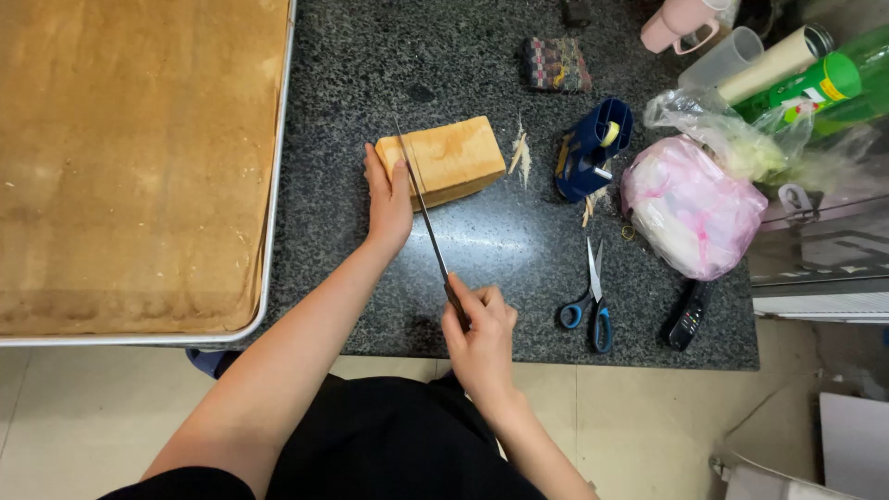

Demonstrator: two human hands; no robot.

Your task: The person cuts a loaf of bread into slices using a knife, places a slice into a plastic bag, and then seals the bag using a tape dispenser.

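Cake block (447, 159), a golden-brown slab of sponge, lies on the dark speckled bench (519, 278), near its middle and just right of a large metal tray (271, 231) that carries a full sheet of the same sponge. The left hand (389, 199) lies flat against the block's left end, fingers spread over the top edge, evidently to steady it against the blade. The right hand (480, 335) has its grip pressed tight around the handle of a long knife (423, 208), whose blade runs up across the block's left end, close beside the steadying fingers; that closeness is the one hazard noted. Crumbs and thin trimmings (521, 153) lie just right of the block. Further right, well clear of the cutting line, are a blue tape dispenser (591, 148), blue-handled scissors (593, 301), a pink bag (690, 206) and a dark remote-like item (690, 315).
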